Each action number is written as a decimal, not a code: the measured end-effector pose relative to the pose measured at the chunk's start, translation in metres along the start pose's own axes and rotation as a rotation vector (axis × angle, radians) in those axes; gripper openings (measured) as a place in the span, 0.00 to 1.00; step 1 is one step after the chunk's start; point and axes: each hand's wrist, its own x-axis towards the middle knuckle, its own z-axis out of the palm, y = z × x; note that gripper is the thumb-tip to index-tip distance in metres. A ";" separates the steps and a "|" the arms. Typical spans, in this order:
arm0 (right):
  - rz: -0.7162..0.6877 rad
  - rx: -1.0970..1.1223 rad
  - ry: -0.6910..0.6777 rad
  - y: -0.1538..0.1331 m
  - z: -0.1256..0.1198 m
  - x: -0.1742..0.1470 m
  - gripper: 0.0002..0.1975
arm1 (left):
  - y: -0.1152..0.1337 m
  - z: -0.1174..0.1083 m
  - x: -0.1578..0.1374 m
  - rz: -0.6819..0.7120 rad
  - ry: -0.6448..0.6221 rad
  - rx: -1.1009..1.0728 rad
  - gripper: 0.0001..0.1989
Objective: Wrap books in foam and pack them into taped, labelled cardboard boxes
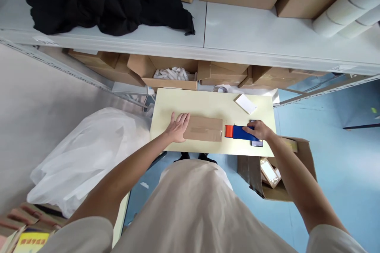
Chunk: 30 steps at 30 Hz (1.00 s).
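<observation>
A small brown cardboard box [204,128] lies lengthwise on the pale yellow table [196,102], with a strip of clear tape near its right end. My left hand [179,127] rests on the box's left end, fingers stretched out and thumb apart. To the right of the box, my right hand [257,129] is closed on a blue tape dispenser [242,132] with an orange-red front end pointing at the box. A small gap separates the two. Partly under my right hand and the dispenser lies a phone [257,143].
A white pad [246,103] lies at the table's back right. Behind stands an open carton [172,83] with white items, below a grey shelf [243,27]. An open carton [303,166] of small parcels is at right, white plastic sheeting [89,154] at left.
</observation>
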 end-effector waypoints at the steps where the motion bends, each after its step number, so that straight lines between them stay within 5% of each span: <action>1: -0.017 0.005 0.001 -0.001 0.005 0.004 0.26 | -0.003 0.000 -0.001 0.001 -0.003 0.009 0.59; 8: -0.130 0.123 0.011 -0.026 0.026 0.038 0.25 | -0.022 -0.004 -0.009 -0.028 -0.033 0.099 0.61; 17: -0.155 0.179 0.026 -0.025 0.035 0.050 0.25 | 0.081 0.005 0.056 0.134 -0.009 0.033 0.58; 24: -0.147 0.312 -0.024 0.008 0.042 0.038 0.24 | 0.082 0.005 0.061 0.123 -0.032 0.016 0.54; 30: -0.035 0.141 -0.041 0.016 0.034 0.021 0.28 | 0.083 0.003 0.060 0.138 -0.045 0.011 0.52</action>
